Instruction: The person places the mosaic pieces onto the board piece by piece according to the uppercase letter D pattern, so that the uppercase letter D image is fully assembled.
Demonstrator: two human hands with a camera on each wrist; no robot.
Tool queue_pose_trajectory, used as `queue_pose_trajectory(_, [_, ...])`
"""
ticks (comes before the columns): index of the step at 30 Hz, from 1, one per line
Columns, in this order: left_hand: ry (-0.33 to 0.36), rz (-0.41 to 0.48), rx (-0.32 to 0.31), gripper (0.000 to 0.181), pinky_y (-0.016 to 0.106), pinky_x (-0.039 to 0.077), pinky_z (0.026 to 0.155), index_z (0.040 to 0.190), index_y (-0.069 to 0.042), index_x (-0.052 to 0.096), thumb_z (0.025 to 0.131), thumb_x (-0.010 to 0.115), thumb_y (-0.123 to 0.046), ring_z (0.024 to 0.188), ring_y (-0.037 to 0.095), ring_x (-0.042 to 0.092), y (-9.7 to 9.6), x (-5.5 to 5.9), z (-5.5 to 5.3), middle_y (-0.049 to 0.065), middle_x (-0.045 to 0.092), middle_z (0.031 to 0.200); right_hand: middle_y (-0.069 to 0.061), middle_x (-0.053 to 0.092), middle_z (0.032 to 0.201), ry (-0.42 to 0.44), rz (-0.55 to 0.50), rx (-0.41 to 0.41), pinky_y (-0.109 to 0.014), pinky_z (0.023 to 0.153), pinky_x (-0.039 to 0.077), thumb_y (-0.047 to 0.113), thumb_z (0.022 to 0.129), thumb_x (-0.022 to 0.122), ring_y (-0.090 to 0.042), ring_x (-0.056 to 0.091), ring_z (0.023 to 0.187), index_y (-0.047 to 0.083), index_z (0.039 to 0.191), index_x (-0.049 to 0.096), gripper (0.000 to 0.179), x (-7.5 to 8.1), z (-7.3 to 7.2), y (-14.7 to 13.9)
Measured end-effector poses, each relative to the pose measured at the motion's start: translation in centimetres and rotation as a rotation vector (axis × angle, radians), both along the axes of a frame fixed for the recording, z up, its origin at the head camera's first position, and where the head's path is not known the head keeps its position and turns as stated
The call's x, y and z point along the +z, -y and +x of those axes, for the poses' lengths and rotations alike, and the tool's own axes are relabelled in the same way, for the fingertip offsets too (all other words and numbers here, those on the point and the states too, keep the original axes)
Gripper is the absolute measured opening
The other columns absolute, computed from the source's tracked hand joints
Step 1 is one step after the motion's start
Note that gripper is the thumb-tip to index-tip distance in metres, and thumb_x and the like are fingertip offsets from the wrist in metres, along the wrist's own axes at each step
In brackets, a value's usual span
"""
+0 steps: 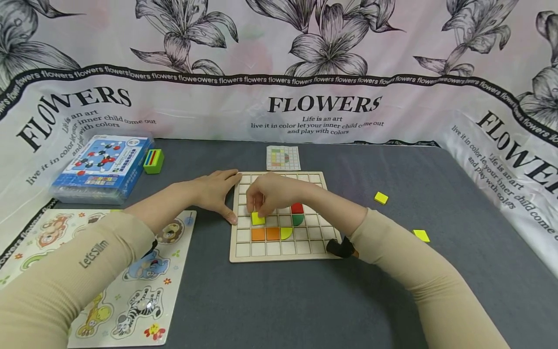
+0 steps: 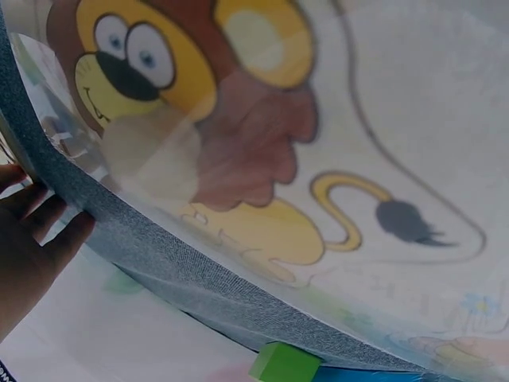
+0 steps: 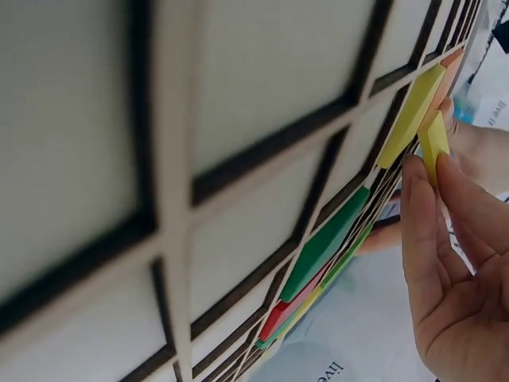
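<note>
A wooden grid board [image 1: 244, 249] lies on the dark cloth. My left hand [image 1: 215, 191] rests at its left edge with fingers spread and thumb at the rim. My right hand [image 1: 276, 191] reaches over the grid and pinches a yellow square tile [image 1: 258, 219] between thumb and fingertips; in the right wrist view the tile [image 3: 433, 143] stands on edge between them. Just below it, two orange tiles [image 1: 265, 234] and a rounded yellow piece [image 1: 286, 233] fill cells in a row. Farther right sit a red piece [image 1: 297, 208] and a green piece [image 1: 298, 220]. The right hand hides part of the upper grid.
A small pattern card [image 1: 283, 158] lies behind the board. Two loose yellow tiles [image 1: 381, 198] are on the cloth to the right. At left are an animal puzzle board [image 1: 176, 271], a blue box [image 1: 109, 160] and a green block [image 1: 153, 162].
</note>
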State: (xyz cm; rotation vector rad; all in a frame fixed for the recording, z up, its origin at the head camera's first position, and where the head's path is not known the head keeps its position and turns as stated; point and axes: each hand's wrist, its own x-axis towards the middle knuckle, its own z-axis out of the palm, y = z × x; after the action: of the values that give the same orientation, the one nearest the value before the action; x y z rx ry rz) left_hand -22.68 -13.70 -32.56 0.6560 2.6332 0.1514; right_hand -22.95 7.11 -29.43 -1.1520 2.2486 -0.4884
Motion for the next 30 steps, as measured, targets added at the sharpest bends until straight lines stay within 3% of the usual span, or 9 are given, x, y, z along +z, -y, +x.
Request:
queue_pose_trajectory(8, [-0.002,-0.008,0.0,0.127,0.067,0.025,0.118,0.159,-0.006,0.014,0.069,0.078,-0.067,0.154,0.044,0.013,-0.1,0.0,0.1,0.02,0.008,0.167,-0.003,0.075,0.086,-0.03,0.04,-0.01,-0.018,0.07,0.052,0.006,0.083,0.078,-0.007,0.065,0.073,0.013,0.093,0.075,0.012,-0.4,0.5,0.2])
queue_pose_trajectory(21, [-0.011,-0.011,0.012,0.126,0.068,0.026,0.117,0.159,-0.005,0.015,0.069,0.078,-0.067,0.154,0.045,0.013,-0.5,0.0,0.7,0.02,0.008,0.167,-0.003,0.073,0.084,-0.054,-0.003,0.02,-0.018,0.068,0.052,0.005,0.081,0.079,-0.007,0.063,0.072,0.012,0.09,0.075,0.012,-0.9,0.9,-0.3])
queue_pose_trajectory(30, [-0.014,-0.011,0.019,0.126,0.067,0.025,0.118,0.159,-0.005,0.015,0.07,0.079,-0.066,0.154,0.045,0.013,-0.9,0.0,1.4,0.02,0.009,0.167,-0.001,0.074,0.082,-0.154,0.024,0.035,-0.018,0.067,0.05,0.003,0.08,0.079,-0.01,0.064,0.073,0.015,0.091,0.075,0.016,-1.1,1.6,-0.4])
